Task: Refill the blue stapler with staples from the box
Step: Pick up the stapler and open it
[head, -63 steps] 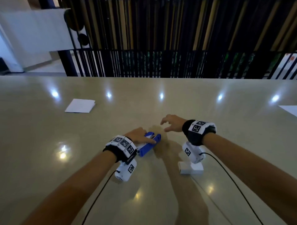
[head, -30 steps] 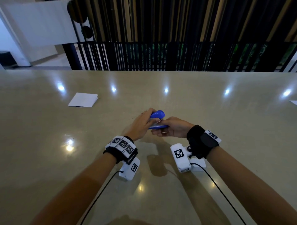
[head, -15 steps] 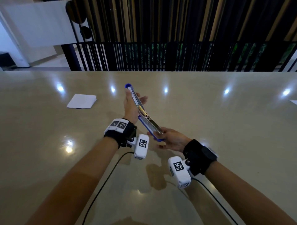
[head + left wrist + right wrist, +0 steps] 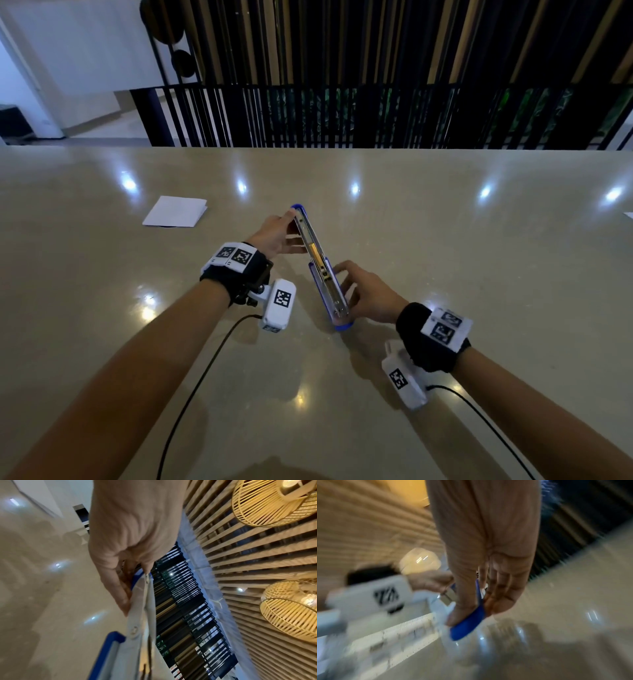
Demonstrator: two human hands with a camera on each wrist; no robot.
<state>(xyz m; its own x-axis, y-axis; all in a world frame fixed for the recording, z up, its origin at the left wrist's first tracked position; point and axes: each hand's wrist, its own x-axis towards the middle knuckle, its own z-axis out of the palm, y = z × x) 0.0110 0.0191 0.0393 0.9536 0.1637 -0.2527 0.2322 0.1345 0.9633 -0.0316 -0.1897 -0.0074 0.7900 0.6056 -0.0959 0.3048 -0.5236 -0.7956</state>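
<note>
The blue stapler (image 4: 318,260) is swung fully open into one long line, its metal staple channel facing me, and it hangs tilted above the table (image 4: 445,257). My left hand (image 4: 294,231) pinches the far, higher end. My right hand (image 4: 346,291) grips the near, lower blue end between thumb and fingers. The left wrist view shows the left fingers (image 4: 120,591) on the stapler's metal arm (image 4: 140,615). In the blurred right wrist view, thumb and fingers clamp the blue tip (image 4: 467,622). No staple box is clearly in view.
A folded white paper (image 4: 174,211) lies on the table to the far left. Another white sheet (image 4: 628,215) peeks in at the right edge. A black railing (image 4: 308,116) runs behind the table's far edge. Cables trail from both wrist cameras.
The shut stapler was lifted off the table and swung open between both hands. Over the last half second it dropped lower and my right hand turned back-up on the near end.
</note>
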